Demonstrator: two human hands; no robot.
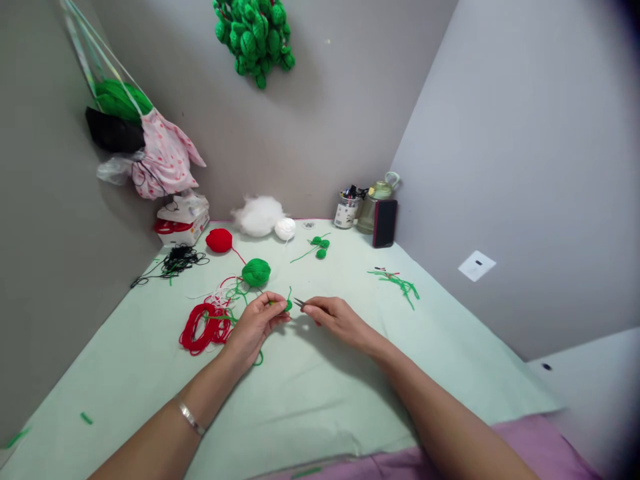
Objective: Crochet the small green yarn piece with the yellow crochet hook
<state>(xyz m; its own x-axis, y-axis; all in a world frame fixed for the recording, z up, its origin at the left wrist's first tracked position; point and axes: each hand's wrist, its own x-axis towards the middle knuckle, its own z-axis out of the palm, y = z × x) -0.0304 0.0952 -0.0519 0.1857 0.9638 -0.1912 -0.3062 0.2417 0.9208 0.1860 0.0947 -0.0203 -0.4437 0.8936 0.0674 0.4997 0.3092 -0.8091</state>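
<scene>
My left hand [264, 313] pinches a small green crocheted piece [289, 306] between thumb and fingers, and a short yarn tail sticks up from it. Closed round a small pair of scissors [299, 303], my right hand [331, 317] sits just to the right. The pointed blades face the green piece with a small gap between; the handles are hidden in the hand. Behind my left hand lies a green yarn ball [256, 273]. To its left is a red yarn coil [200, 328] tangled with white and green strands.
A red yarn ball [219, 240], white stuffing [259, 215] and a white yarn ball [285, 229] lie at the back. Black yarn [180, 261] is at left. Small green crocheted pieces [321, 246], green yarn scraps [403, 285], a phone [385, 224] and a bottle [367, 215] are right.
</scene>
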